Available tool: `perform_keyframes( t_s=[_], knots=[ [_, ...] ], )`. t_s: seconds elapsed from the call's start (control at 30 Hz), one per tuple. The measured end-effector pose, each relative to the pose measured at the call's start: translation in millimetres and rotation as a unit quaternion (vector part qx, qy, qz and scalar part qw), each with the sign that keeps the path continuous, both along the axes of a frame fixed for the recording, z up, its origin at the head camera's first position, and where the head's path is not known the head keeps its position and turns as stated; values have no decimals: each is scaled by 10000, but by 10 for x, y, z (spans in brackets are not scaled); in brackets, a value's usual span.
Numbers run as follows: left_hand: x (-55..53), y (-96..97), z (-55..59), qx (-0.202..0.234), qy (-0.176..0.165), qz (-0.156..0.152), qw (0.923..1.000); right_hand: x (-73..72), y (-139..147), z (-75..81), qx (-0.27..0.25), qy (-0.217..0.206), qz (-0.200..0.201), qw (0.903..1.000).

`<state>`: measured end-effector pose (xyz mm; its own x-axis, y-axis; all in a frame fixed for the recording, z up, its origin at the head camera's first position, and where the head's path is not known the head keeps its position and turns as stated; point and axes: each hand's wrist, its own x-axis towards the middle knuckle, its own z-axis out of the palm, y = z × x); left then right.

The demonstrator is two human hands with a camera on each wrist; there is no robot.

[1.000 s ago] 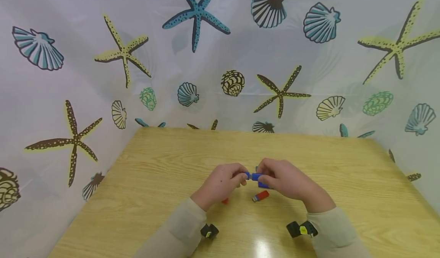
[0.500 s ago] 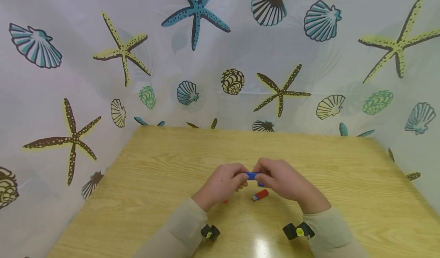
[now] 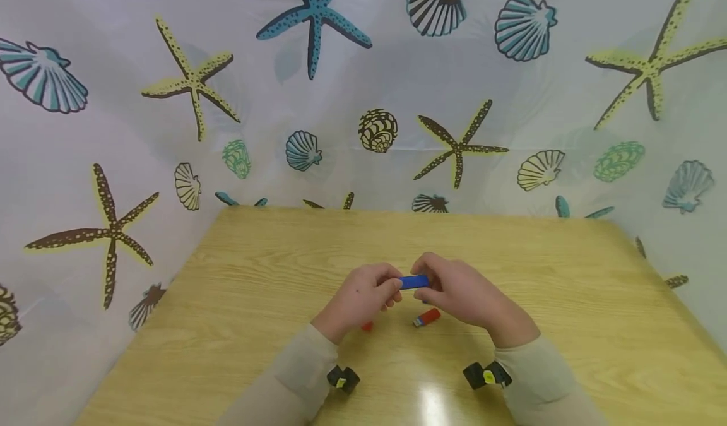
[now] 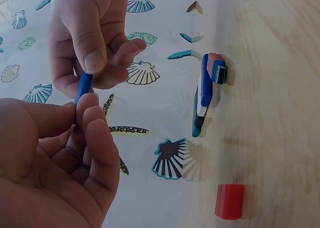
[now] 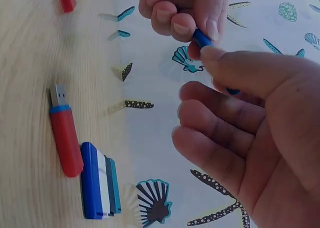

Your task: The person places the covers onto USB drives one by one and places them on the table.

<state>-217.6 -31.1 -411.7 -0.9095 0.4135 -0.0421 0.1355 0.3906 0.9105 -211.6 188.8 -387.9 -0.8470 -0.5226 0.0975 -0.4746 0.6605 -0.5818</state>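
Note:
A blue USB stick [image 3: 413,281], its cap end meeting its body with no metal plug showing, is held above the table. My left hand [image 3: 363,295] pinches its left end between thumb and fingers. Around the right end, my right hand [image 3: 462,290] has thumb and index finger spread apart; a gap shows between them in the head view. In the right wrist view the right thumb hides part of the blue stick [image 5: 201,38]. Below the hands lies a red USB stick [image 3: 427,317] with its metal plug bare. A small red cap [image 4: 230,201] lies near the left hand.
Beside the red stick, blue, white and teal USB sticks [image 5: 97,180] lie side by side, mostly hidden by the right hand in the head view. The wooden table [image 3: 272,255] ends at a hanging shell-print curtain [image 3: 341,110].
The blue cap and body, apart with the plug showing one second ago, came together. The right thumb and index finger have since spread from the stick. The head view has shifted slightly.

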Motion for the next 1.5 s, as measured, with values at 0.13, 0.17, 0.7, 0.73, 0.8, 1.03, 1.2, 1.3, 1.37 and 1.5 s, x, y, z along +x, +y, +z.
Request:
perform_keyframes(
  t_s=[0.13, 0.17, 0.7, 0.73, 0.8, 1.03, 1.2, 1.3, 1.37, 1.5],
  knots=[
    [-8, -21, 4, -66, 64, 80, 9999, -17, -7, 13, 392, 346, -143, 9985],
    [-12, -17, 0, -101, 111, 60, 9999, -22, 0, 14, 477, 421, -197, 9978],
    [-1, -36, -5, -804, 570, -19, 9951, -93, 184, -189, 1953, -538, -982, 9743],
    [-4, -38, -9, -834, 578, -26, 9948, -93, 187, -199, 1993, -559, -987, 9733],
    [-11, -43, -16, -853, 590, -43, 9946, -96, 190, -220, 2044, -571, -983, 9723],
    [-24, -73, -18, -877, 639, -108, 9940, -118, 199, -277, 2057, -556, -999, 9719],
    [-23, -93, 22, -1258, 697, -15, 9896, -125, 215, -265, 2081, -489, -990, 9719],
    [-33, -108, 31, -1735, 790, 10, 9817, -122, 216, -248, 2035, -485, -946, 9733],
    [-41, -122, 29, -2074, 827, -34, 9748, -117, 213, -237, 1994, -489, -951, 9741],
    [-58, -175, 12, -2633, 877, -255, 9604, -104, 204, -209, 1934, -522, -989, 9747]
  ],
)
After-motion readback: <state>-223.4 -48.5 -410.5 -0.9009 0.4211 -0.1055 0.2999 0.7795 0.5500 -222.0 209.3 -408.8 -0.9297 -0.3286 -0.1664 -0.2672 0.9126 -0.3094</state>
